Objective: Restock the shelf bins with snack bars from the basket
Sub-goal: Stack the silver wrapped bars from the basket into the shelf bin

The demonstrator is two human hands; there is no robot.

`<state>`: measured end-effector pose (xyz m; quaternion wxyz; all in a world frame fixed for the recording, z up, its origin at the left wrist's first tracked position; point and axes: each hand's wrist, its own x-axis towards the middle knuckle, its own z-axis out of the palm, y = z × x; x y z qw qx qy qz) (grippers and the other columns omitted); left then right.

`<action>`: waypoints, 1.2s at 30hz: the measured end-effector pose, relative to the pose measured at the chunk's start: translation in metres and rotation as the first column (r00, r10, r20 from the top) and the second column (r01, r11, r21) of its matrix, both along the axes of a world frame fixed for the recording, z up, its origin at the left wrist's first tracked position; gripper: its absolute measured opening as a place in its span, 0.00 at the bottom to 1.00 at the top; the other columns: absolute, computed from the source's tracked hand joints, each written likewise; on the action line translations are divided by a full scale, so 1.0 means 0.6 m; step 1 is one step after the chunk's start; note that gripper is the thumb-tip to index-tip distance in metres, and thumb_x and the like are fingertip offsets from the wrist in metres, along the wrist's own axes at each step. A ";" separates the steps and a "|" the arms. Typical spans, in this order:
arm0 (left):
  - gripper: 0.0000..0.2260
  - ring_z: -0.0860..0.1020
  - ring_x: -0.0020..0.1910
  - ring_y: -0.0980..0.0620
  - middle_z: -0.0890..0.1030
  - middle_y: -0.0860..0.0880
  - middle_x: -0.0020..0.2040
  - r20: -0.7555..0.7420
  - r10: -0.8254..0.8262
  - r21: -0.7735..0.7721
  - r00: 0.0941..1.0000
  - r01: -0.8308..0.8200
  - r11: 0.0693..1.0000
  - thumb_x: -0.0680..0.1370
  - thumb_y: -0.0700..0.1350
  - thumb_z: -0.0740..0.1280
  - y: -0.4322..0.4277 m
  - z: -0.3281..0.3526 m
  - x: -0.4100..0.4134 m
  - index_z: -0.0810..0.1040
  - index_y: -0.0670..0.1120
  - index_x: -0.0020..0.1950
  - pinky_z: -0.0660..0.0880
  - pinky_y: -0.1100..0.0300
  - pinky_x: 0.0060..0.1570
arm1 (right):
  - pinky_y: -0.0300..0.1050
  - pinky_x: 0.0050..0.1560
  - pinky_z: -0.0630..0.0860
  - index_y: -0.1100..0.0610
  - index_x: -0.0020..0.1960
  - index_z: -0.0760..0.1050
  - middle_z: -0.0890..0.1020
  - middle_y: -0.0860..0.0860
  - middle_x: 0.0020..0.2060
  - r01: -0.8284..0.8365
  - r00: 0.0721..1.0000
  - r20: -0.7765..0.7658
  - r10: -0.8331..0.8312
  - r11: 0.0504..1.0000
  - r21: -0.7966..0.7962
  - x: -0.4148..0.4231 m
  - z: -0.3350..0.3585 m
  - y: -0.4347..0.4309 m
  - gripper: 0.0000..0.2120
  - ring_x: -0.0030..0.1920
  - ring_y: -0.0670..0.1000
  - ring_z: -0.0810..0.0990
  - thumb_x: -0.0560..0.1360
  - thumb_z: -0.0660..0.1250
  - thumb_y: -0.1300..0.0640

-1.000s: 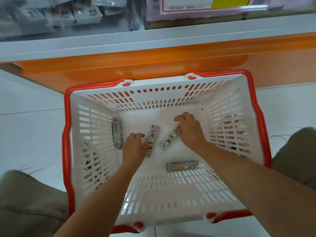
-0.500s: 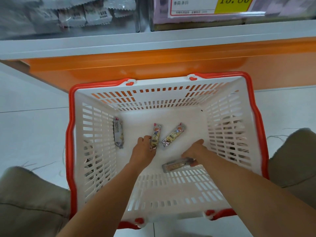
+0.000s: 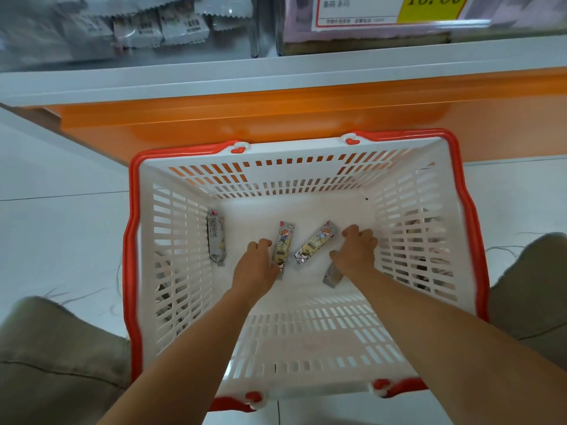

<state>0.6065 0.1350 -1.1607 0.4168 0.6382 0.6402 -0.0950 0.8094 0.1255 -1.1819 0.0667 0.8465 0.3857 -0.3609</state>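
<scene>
A white basket with a red rim (image 3: pixel 306 150) stands on the floor below me, with several snack bars on its bottom. My left hand (image 3: pixel 254 266) reaches in and its curled fingers grip the lower part of an upright bar (image 3: pixel 283 243). My right hand (image 3: pixel 356 251) holds a grey bar (image 3: pixel 333 276) whose end sticks out below the palm. A slanted bar with a cartoon print (image 3: pixel 316 242) lies between my hands, untouched. Another grey bar (image 3: pixel 215 237) leans at the basket's left wall.
An orange shelf base (image 3: pixel 306 118) with a white ledge (image 3: pixel 276 72) runs behind the basket. Above it, clear bins hold silver packets (image 3: pixel 159 26), and a price label (image 3: pixel 383 9) sits on the right. My knees (image 3: pixel 46 348) flank the basket on the white tile floor.
My right hand picked up the grey bar from the basket's front and moved it up and right, beside the slanted bar. My left hand closed on the upright bar.
</scene>
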 end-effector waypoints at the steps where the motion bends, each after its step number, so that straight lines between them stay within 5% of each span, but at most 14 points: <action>1: 0.22 0.76 0.57 0.44 0.70 0.43 0.64 -0.002 -0.006 -0.010 1.000 0.006 1.000 0.79 0.45 0.65 0.000 0.000 0.002 0.64 0.44 0.71 0.73 0.56 0.52 | 0.51 0.57 0.69 0.59 0.64 0.66 0.66 0.60 0.63 -0.058 0.998 0.035 0.057 0.998 0.032 -0.002 0.003 0.003 0.23 0.65 0.60 0.64 0.73 0.70 0.54; 5: 0.21 0.75 0.56 0.44 0.71 0.42 0.62 0.003 -0.026 -0.040 1.000 0.026 0.999 0.79 0.46 0.65 -0.004 -0.003 0.009 0.65 0.43 0.69 0.73 0.55 0.51 | 0.52 0.60 0.63 0.56 0.68 0.66 0.74 0.57 0.60 -0.090 0.990 0.130 0.055 0.955 0.284 -0.034 0.010 0.019 0.28 0.64 0.59 0.68 0.74 0.66 0.45; 9: 0.21 0.75 0.56 0.45 0.71 0.43 0.62 -0.005 -0.030 -0.027 1.000 0.030 0.999 0.79 0.46 0.65 -0.007 -0.007 0.006 0.66 0.44 0.69 0.74 0.54 0.52 | 0.51 0.59 0.64 0.51 0.71 0.63 0.72 0.58 0.59 -0.305 0.934 0.233 0.270 0.943 0.133 -0.062 0.002 0.029 0.31 0.61 0.59 0.68 0.74 0.65 0.38; 12: 0.22 0.75 0.60 0.45 0.71 0.43 0.64 -0.007 -0.037 -0.026 0.999 0.037 0.999 0.79 0.48 0.66 -0.005 -0.007 0.001 0.65 0.44 0.70 0.75 0.53 0.55 | 0.51 0.59 0.67 0.54 0.68 0.64 0.68 0.60 0.61 -0.220 0.971 0.119 0.209 0.972 0.082 -0.071 -0.006 0.037 0.27 0.58 0.60 0.72 0.75 0.68 0.45; 17: 0.24 0.73 0.59 0.46 0.70 0.44 0.64 -0.023 -0.080 0.084 0.997 0.082 0.993 0.78 0.48 0.66 -0.006 0.007 0.000 0.64 0.45 0.72 0.74 0.54 0.56 | 0.48 0.51 0.77 0.57 0.62 0.67 0.64 0.59 0.60 -0.010 0.981 -0.185 0.058 0.969 0.246 -0.067 0.003 0.040 0.23 0.44 0.57 0.76 0.72 0.73 0.58; 21: 0.28 0.72 0.58 0.47 0.70 0.46 0.62 0.098 -0.117 0.172 0.988 0.099 0.980 0.75 0.51 0.70 -0.001 0.043 0.020 0.65 0.46 0.72 0.73 0.56 0.54 | 0.40 0.51 0.74 0.57 0.63 0.68 0.63 0.56 0.59 0.056 0.956 -0.291 0.042 0.946 0.320 -0.051 0.050 0.057 0.25 0.41 0.50 0.73 0.71 0.75 0.57; 24: 0.28 0.74 0.56 0.48 0.71 0.47 0.60 0.153 -0.087 0.197 0.984 0.056 0.979 0.74 0.53 0.72 0.011 0.090 0.045 0.66 0.47 0.70 0.70 0.60 0.50 | 0.41 0.57 0.75 0.54 0.62 0.69 0.63 0.54 0.58 0.097 0.932 -0.361 0.037 0.933 0.347 -0.052 0.101 0.076 0.25 0.48 0.52 0.74 0.70 0.76 0.53; 28: 0.16 0.78 0.49 0.48 0.79 0.48 0.51 0.127 0.087 0.291 0.988 -0.121 0.949 0.75 0.50 0.71 0.023 0.168 0.059 0.72 0.46 0.58 0.70 0.60 0.42 | 0.45 0.61 0.75 0.53 0.63 0.71 0.66 0.55 0.60 0.071 0.879 -0.450 0.157 0.890 0.450 -0.056 0.181 0.086 0.22 0.55 0.53 0.76 0.73 0.73 0.53; 31: 0.09 0.79 0.47 0.44 0.81 0.45 0.48 0.095 0.081 0.349 0.992 -0.110 0.931 0.77 0.48 0.66 0.018 0.236 0.037 0.73 0.44 0.53 0.68 0.58 0.39 | 0.46 0.63 0.73 0.51 0.67 0.71 0.69 0.55 0.59 0.005 0.848 -0.456 0.270 0.857 0.516 -0.059 0.257 0.081 0.19 0.56 0.53 0.76 0.77 0.68 0.52; 36: 0.05 0.75 0.40 0.46 0.77 0.46 0.43 0.176 0.153 0.544 0.972 -0.226 0.808 0.76 0.46 0.66 -0.013 0.354 -0.030 0.73 0.46 0.45 0.64 0.57 0.37 | 0.40 0.50 0.75 0.54 0.66 0.74 0.74 0.50 0.58 -0.103 0.796 -0.366 0.482 0.705 0.702 -0.069 0.404 0.059 0.15 0.48 0.52 0.80 0.79 0.65 0.54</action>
